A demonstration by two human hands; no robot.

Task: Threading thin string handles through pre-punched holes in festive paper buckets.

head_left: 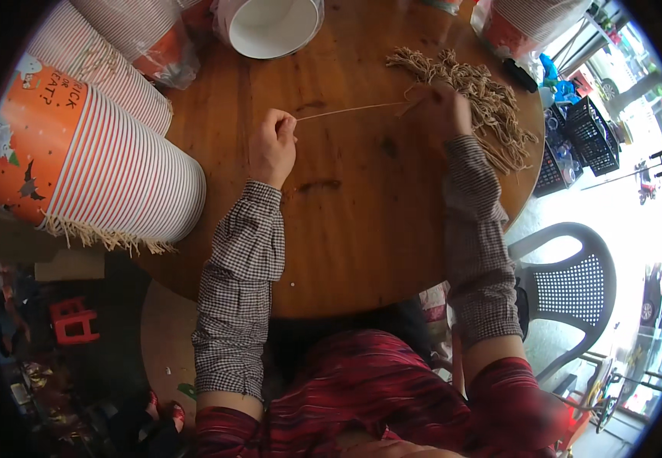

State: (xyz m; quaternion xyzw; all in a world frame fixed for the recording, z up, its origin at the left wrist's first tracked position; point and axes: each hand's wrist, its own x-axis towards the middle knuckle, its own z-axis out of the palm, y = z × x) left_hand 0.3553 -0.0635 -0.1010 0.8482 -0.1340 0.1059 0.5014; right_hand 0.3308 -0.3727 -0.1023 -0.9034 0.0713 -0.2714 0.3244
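Note:
A thin tan cord [354, 110] stretches nearly straight above the wooden tabletop, between my two hands. My left hand [273, 146] is closed in a pinch on its left end. My right hand [444, 111], shadowed and partly blurred, is closed around the other end, with a short bit showing near the fingers. Right beside that hand lies a loose pile of tan twisted paper cords [491, 107]. To the left of my left hand, a long stack of orange-and-white paper buckets [117, 156] lies on its side, tan cord ends sticking out beneath it.
More nested buckets [102, 69] lie at the far left, some in plastic. A white bucket [270, 27] stands at the back, another wrapped stack [529, 23] at the back right. A black object [520, 75] sits on the table's right edge. A grey plastic chair [567, 286] stands right.

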